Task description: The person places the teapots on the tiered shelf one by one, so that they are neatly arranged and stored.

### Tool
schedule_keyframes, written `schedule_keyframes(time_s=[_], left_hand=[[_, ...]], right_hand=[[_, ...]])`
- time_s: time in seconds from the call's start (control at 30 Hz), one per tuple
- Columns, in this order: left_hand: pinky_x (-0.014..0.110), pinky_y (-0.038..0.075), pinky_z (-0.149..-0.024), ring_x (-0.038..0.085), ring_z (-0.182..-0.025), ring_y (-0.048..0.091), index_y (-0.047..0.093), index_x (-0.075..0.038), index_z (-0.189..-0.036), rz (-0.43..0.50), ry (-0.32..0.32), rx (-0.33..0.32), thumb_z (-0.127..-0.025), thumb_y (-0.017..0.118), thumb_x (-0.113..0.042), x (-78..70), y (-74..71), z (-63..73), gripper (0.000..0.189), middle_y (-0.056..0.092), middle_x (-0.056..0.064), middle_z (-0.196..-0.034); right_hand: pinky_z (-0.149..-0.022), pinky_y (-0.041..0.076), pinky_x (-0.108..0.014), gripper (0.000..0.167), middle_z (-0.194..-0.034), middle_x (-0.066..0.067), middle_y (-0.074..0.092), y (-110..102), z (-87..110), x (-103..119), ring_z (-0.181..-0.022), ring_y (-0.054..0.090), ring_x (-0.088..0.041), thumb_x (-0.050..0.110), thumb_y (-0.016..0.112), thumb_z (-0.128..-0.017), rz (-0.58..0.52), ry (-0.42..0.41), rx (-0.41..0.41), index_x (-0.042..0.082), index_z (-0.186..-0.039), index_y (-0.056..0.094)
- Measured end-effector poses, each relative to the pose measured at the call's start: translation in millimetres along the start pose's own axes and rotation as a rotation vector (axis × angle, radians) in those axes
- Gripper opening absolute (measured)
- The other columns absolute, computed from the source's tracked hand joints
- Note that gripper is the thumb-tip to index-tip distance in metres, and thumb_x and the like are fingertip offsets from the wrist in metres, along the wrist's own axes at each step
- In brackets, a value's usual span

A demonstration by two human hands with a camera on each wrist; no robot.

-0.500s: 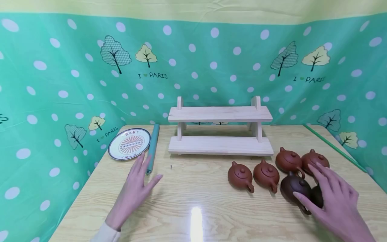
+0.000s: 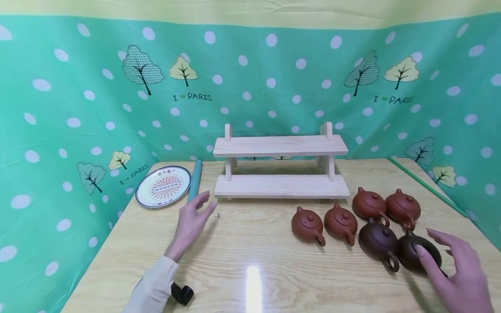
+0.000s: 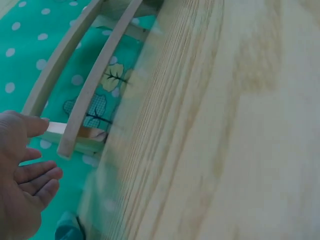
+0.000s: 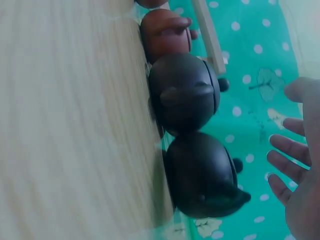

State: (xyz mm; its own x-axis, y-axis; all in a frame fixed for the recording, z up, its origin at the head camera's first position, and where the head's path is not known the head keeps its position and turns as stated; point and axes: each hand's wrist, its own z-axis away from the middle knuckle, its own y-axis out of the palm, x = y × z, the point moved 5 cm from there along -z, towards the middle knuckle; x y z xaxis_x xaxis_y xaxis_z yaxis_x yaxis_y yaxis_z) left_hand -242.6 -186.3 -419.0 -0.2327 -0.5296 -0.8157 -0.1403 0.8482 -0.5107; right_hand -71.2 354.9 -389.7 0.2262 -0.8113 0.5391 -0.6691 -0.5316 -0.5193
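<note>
My right hand (image 2: pixel 458 271) hovers beside and partly over the rightmost dark teapot (image 2: pixel 415 252), thumb and fingers spread apart with nothing held. In the right wrist view the fingers are clear of that teapot (image 4: pixel 200 175). Another dark teapot (image 2: pixel 376 237) stands against it on the left. Several reddish-brown teapots sit close by, including the leftmost one (image 2: pixel 307 224). Over the left part of the table hangs my left hand (image 2: pixel 192 219), holding nothing, its fingers relaxed and slightly bent. It is nearest the teal roll (image 2: pixel 195 184).
A two-tier pale wooden rack (image 2: pixel 282 187) stands at the back middle. Left of the roll, a patterned plate (image 2: pixel 142 200) lies tilted. A green stick (image 2: pixel 426 187) lies along the right edge. Polka-dot cloth (image 2: pixel 274 65) hangs behind. A black piece (image 2: pixel 182 294) shows by the left sleeve.
The right hand has moved right and nearer the body, uncovering the rightmost dark teapot. My left hand has shifted slightly right and its fingers are more bent. The view has shifted a little.
</note>
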Motion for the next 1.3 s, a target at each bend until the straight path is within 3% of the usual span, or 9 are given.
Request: schedule_keyframes(time_s=[0.1,0.2,0.43,0.57,0.67,0.73,0.87,0.97,1.3], left_hand=[[0.053,0.047,-0.107,0.046,-0.126,0.057,0.053,0.006,-0.144,0.030,-0.036,0.003,-0.100,0.072,-0.022,3.4,6.3,-5.4,0.056,0.060,0.029,-0.138],[0.052,0.047,-0.107,0.046,-0.125,0.058,0.053,0.006,-0.145,0.029,-0.069,0.004,-0.099,0.073,-0.025,7.5,11.8,-10.0,0.059,0.061,0.028,-0.136],[0.051,0.051,-0.103,0.042,-0.119,0.064,0.059,0.006,-0.139,0.004,-0.068,-0.013,-0.099,0.073,-0.023,12.4,15.8,-14.1,0.051,0.067,0.025,-0.128],[0.048,0.053,-0.100,0.039,-0.113,0.067,0.062,0.006,-0.136,0.028,-0.041,-0.031,-0.098,0.074,-0.019,17.2,15.9,-16.2,0.046,0.070,0.023,-0.123],[0.046,0.055,-0.097,0.037,-0.109,0.069,0.064,0.005,-0.133,0.047,-0.023,-0.047,-0.098,0.074,-0.016,20.8,15.8,-17.5,0.042,0.071,0.022,-0.120],[0.045,0.056,-0.095,0.036,-0.107,0.070,0.065,0.005,-0.132,0.051,-0.007,-0.055,-0.098,0.074,-0.015,22.0,16.0,-18.2,0.040,0.072,0.021,-0.118],[0.045,0.057,-0.093,0.035,-0.105,0.071,0.066,0.005,-0.129,0.045,0.018,-0.063,-0.098,0.074,-0.014,22.2,17.0,-19.1,0.038,0.073,0.021,-0.116],[0.045,0.057,-0.092,0.035,-0.103,0.071,0.067,0.006,-0.129,0.042,0.037,-0.066,-0.097,0.075,-0.014,23.4,18.2,-20.2,0.038,0.073,0.021,-0.115],[0.048,0.058,-0.091,0.034,-0.103,0.071,0.068,0.003,-0.127,0.002,0.080,-0.077,-0.097,0.076,-0.017,27.9,17.0,-21.8,0.037,0.075,0.017,-0.110]], right_hand=[[-0.092,0.026,-0.005,0.041,-0.119,0.039,0.043,-4.0,3.9,-5.2,-0.114,0.036,0.018,-0.004,0.072,-0.092,0.021,0.112,-0.016,-0.008,-0.131,0.061],[-0.087,0.027,-0.005,0.040,-0.108,0.034,0.044,-8.1,7.6,-14.0,-0.106,0.036,0.017,-0.003,0.071,-0.093,0.054,0.215,-0.020,-0.008,-0.131,0.061],[-0.071,0.031,-0.022,0.044,-0.097,-0.015,0.051,-13.8,16.2,-41.2,-0.085,0.029,0.012,0.011,0.069,-0.098,0.188,0.435,0.084,-0.012,-0.133,0.056],[-0.063,0.032,-0.015,0.023,-0.079,-0.004,0.049,-16.8,25.2,-46.4,-0.071,0.035,0.003,0.004,0.071,-0.094,0.141,0.537,0.030,0.007,-0.115,0.063],[-0.055,0.031,-0.011,0.035,-0.066,0.004,0.045,-17.6,32.7,-50.4,-0.061,0.037,-0.002,-0.001,0.071,-0.092,0.089,0.543,-0.012,0.029,-0.103,0.055],[-0.049,0.031,-0.014,0.035,-0.063,0.004,0.044,-17.0,36.7,-53.8,-0.056,0.037,-0.003,0.001,0.069,-0.094,0.079,0.518,0.005,0.031,-0.102,0.053],[-0.042,0.031,-0.020,0.010,-0.060,0.005,0.046,-16.1,42.7,-60.5,-0.048,0.038,-0.006,0.008,0.065,-0.099,0.095,0.471,0.082,0.012,-0.102,0.056],[-0.041,0.031,-0.021,0.017,-0.060,0.004,0.048,-15.8,46.1,-62.8,-0.047,0.039,-0.008,0.012,0.064,-0.101,0.129,0.483,0.124,-0.003,-0.103,0.056],[-0.046,0.034,-0.021,0.026,-0.066,-0.001,0.054,-11.3,49.4,-67.2,-0.053,0.042,-0.007,0.018,0.063,-0.103,0.234,0.582,0.236,-0.007,-0.109,0.058]])
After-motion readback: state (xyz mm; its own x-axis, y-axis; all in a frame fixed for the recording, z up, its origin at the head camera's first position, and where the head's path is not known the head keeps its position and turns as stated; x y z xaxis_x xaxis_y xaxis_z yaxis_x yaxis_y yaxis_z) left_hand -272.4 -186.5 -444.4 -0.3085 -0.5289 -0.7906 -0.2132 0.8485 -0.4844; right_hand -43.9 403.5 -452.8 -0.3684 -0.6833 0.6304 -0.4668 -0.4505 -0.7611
